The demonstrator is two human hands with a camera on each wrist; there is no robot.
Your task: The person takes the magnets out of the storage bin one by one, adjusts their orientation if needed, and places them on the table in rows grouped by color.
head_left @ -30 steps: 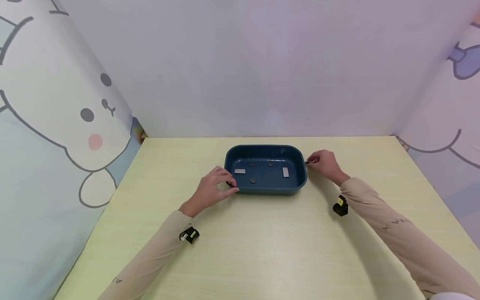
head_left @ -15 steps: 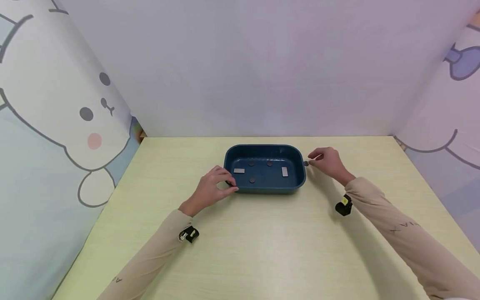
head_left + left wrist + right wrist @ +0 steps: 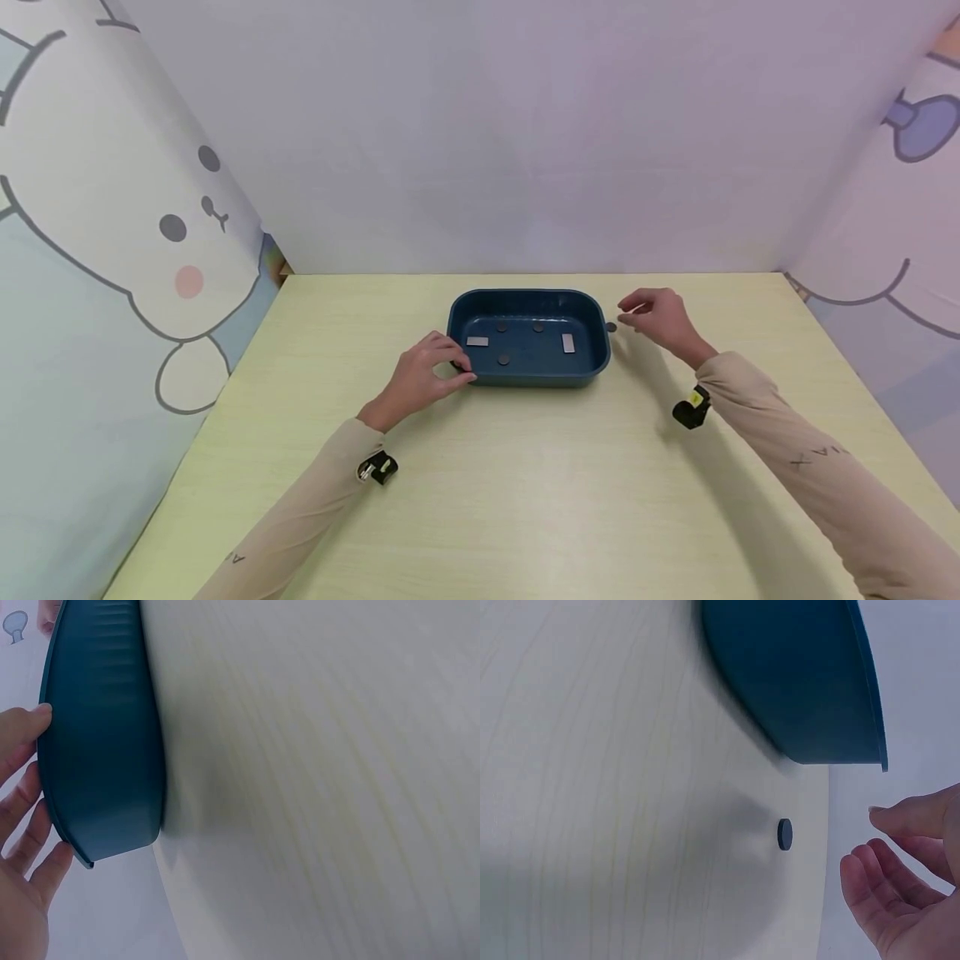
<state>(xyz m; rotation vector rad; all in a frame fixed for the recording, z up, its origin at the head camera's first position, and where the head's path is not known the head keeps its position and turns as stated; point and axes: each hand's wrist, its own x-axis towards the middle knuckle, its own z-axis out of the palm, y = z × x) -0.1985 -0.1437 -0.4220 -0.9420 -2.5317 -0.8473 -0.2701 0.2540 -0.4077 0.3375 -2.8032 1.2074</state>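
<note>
A dark blue rectangular tray (image 3: pixel 538 367) with rounded corners stands on the table towards the back. My left hand (image 3: pixel 429 375) holds its front left corner, thumb and fingers on the rim, as the left wrist view (image 3: pixel 26 825) also shows. Inside lie three small dark discs (image 3: pixel 503 360) and two pale rectangular pieces (image 3: pixel 567 342). Just right of the tray, another dark disc (image 3: pixel 611 327) lies on the tabletop; the right wrist view shows this thick round disc (image 3: pixel 784 834). My right hand (image 3: pixel 660 318) hovers beside it, thumb and fingertips apart, holding nothing.
The pale wood-grain table (image 3: pixel 540 475) reaches back to a plain light wall (image 3: pixel 525 150). Panels with cartoon prints stand on the left (image 3: pixel 97 250) and right. Each sleeve carries a small black wrist camera (image 3: pixel 692 407).
My right hand has let go of the dark disc beside the tray and drawn back slightly up and to the right. The left hand and tray look unchanged.
</note>
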